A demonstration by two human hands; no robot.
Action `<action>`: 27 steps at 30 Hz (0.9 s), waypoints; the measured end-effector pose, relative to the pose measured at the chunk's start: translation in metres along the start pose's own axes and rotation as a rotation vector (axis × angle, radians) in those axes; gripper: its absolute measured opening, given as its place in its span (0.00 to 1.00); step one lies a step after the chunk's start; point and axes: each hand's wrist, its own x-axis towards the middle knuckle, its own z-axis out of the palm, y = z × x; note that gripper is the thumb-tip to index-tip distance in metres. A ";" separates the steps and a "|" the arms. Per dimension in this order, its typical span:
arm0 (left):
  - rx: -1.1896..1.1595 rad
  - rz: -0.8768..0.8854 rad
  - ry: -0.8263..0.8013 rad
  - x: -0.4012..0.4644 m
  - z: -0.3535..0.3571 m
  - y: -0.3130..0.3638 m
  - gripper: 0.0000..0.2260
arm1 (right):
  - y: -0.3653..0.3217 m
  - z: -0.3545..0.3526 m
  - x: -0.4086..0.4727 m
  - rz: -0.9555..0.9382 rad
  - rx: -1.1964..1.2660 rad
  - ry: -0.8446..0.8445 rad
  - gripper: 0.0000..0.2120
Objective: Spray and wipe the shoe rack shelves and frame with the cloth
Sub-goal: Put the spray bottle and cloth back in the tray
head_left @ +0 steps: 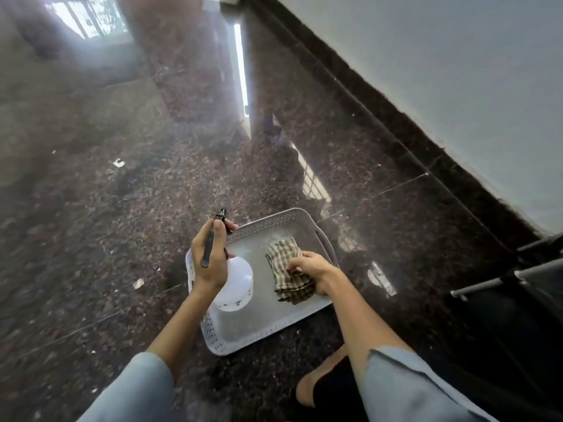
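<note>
A white plastic tray (307, 222) with perforated walls lies on the dark floor in front of me. My left hand (210, 257) grips the black trigger head of a white spray bottle (237, 284), held over the tray's left half. My right hand (313, 271) is closed on a folded checked cloth (285, 254) that rests in the tray's right half. Part of the shoe rack (518, 275), dark with metal bars, shows at the right edge, a short way from the tray.
The floor is polished dark speckled stone (122, 239) with bright window reflections. A dark skirting (396, 126) and a pale wall (457, 71) run diagonally along the right. Small scraps (138, 283) lie on the floor left of the tray. My foot (307, 388) is at bottom centre.
</note>
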 end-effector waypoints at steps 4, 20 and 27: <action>0.007 -0.018 0.036 -0.001 0.013 -0.033 0.17 | 0.018 -0.006 0.030 -0.001 0.067 -0.015 0.34; 0.024 0.191 0.163 0.006 0.023 -0.111 0.13 | 0.038 0.014 0.110 -0.028 0.271 -0.089 0.20; 0.105 0.270 0.180 -0.001 0.021 -0.144 0.07 | 0.032 0.029 0.113 -0.048 0.110 0.160 0.21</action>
